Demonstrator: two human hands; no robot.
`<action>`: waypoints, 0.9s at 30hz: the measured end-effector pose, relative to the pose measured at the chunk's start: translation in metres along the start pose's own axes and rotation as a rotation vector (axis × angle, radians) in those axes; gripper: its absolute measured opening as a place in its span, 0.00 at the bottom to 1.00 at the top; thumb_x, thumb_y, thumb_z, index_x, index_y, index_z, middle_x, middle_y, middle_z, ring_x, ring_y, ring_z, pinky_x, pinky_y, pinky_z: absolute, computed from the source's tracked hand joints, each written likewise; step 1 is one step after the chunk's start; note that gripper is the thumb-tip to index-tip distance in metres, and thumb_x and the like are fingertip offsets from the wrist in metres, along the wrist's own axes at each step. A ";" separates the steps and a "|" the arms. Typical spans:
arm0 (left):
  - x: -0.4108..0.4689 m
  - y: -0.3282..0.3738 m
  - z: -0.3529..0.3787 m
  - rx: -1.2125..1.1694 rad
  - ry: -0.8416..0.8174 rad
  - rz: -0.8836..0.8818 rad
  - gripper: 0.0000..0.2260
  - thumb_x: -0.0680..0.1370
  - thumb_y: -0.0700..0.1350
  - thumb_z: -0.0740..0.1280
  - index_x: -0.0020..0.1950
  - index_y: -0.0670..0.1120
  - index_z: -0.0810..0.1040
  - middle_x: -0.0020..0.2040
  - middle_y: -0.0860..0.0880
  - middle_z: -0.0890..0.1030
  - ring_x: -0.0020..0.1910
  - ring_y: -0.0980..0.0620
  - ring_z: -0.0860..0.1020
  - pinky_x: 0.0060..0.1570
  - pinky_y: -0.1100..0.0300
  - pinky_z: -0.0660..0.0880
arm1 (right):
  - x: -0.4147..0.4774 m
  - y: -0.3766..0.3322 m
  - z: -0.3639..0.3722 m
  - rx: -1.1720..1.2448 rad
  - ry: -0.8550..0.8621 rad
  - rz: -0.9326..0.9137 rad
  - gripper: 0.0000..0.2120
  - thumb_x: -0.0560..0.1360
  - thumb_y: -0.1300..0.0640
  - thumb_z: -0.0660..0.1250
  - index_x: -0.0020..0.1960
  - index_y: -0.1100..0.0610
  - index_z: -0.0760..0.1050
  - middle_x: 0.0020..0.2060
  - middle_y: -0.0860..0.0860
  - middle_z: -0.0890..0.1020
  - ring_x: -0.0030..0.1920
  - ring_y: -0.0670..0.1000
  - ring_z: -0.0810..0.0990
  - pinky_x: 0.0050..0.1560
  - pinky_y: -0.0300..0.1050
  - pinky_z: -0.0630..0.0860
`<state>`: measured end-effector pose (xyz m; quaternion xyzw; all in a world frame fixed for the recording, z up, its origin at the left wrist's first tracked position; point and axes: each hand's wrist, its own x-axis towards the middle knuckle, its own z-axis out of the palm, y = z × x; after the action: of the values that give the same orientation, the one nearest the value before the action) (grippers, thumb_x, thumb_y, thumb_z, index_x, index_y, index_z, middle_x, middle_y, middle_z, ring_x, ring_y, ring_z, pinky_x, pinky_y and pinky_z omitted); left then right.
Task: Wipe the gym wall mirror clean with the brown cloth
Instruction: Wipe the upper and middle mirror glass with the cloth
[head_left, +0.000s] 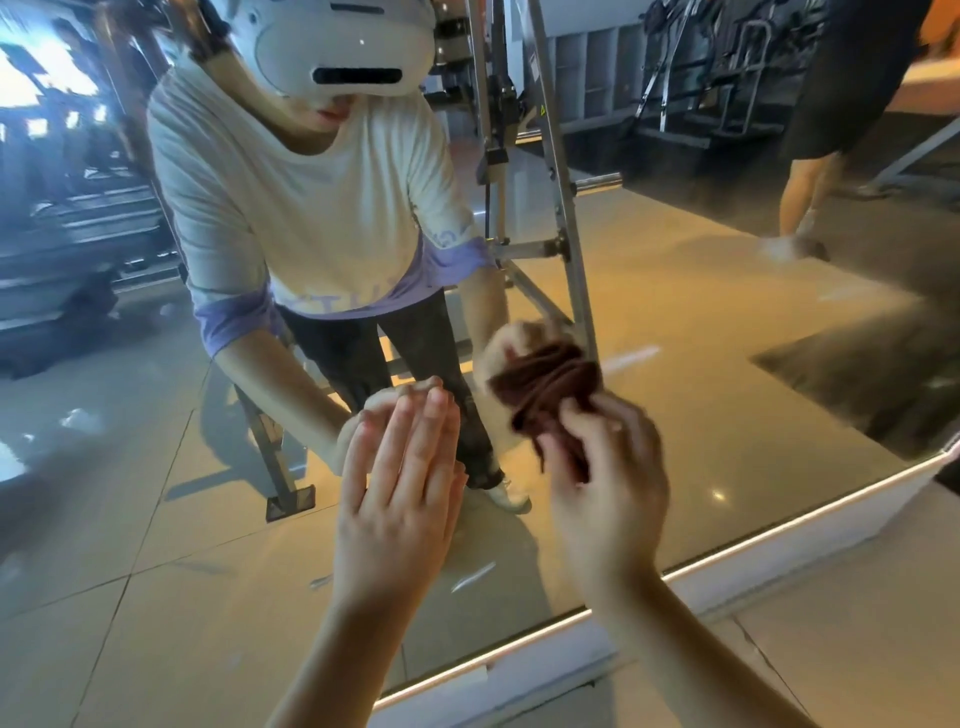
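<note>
One brown cloth (550, 395) is crumpled into a thick wad. Its long axis runs roughly up and down in the view: the bunched head points up and presses against the mirror (727, 364), and a narrower tail points down past the fingers. Where the cloth meets its own reflection the folds merge, so the exact line of contact cannot be told.

Two hands are at the mirror, both low on it, near its lit bottom strip (779, 530). The right hand (608, 478) grasps the cloth, with fingers and thumb curled round its lower part. The left hand (400, 499) is released and holds nothing; its fingers are straight and close together, their tips on the glass just left of the cloth.

In the mirror there is one reflected person in a white headset and pale shirt (311, 208), bent toward the glass, and one metal rack frame (561, 208) behind them. The bare legs of a second person (800, 197) show at the mirror's upper right. Tiled floor (857, 623) lies below the mirror's strip
</note>
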<state>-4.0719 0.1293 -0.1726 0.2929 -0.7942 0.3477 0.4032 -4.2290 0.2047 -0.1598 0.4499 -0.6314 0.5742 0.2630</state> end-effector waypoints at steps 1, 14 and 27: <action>0.000 0.000 0.000 0.006 0.005 0.003 0.30 0.81 0.44 0.68 0.79 0.40 0.60 0.78 0.43 0.62 0.81 0.47 0.51 0.79 0.47 0.53 | 0.000 -0.003 -0.001 0.008 -0.050 -0.096 0.08 0.73 0.61 0.69 0.49 0.63 0.82 0.50 0.58 0.81 0.52 0.52 0.75 0.53 0.37 0.72; -0.002 -0.002 0.000 0.020 0.002 0.011 0.29 0.81 0.44 0.68 0.79 0.39 0.61 0.79 0.43 0.60 0.81 0.47 0.53 0.79 0.46 0.53 | 0.007 0.016 0.002 -0.008 0.015 -0.171 0.06 0.77 0.65 0.67 0.49 0.64 0.83 0.52 0.61 0.82 0.53 0.56 0.76 0.59 0.36 0.70; -0.016 0.009 0.006 -0.047 -0.037 0.069 0.33 0.75 0.37 0.74 0.77 0.38 0.64 0.81 0.44 0.55 0.80 0.44 0.55 0.79 0.46 0.53 | -0.003 0.040 -0.001 0.074 0.111 0.373 0.11 0.72 0.67 0.73 0.52 0.64 0.76 0.56 0.60 0.78 0.55 0.59 0.77 0.52 0.51 0.79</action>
<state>-4.0732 0.1327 -0.1915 0.2622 -0.8191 0.3373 0.3828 -4.2626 0.2038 -0.1814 0.3021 -0.6669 0.6597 0.1696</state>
